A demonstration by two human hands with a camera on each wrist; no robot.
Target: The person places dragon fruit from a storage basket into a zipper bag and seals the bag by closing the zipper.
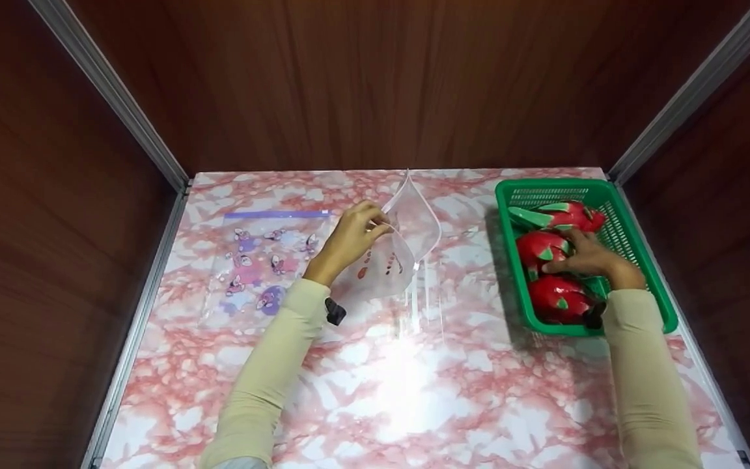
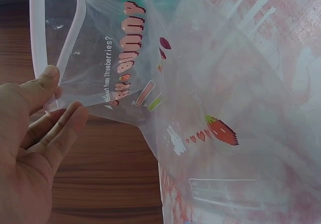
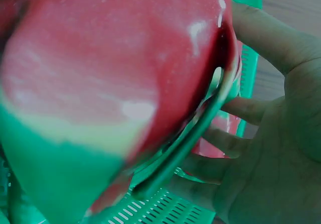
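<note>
A clear zip bag (image 1: 414, 225) with strawberry and bunny print stands with its mouth spread wide at the table's middle. My left hand (image 1: 357, 231) pinches its rim between thumb and fingers; in the left wrist view the white zip edge (image 2: 39, 30) runs into that grip. At the right, my right hand (image 1: 586, 254) reaches into a green basket (image 1: 642, 260). Its thumb and fingers grip the middle red dragon fruit (image 1: 534, 249). Another dragon fruit (image 1: 557, 299) lies nearer, and a third dragon fruit (image 1: 577, 215) farther back. The nearer fruit (image 3: 115, 58) partly hides the fingertips in the right wrist view.
A second clear bag (image 1: 264, 260) with a purple zip and cartoon print lies flat left of the left hand. Dark wood-grain panels (image 1: 349, 85) enclose the pink-marbled table (image 1: 479, 397) at the back and sides. Grey metal rails (image 1: 114, 98) run along the corners.
</note>
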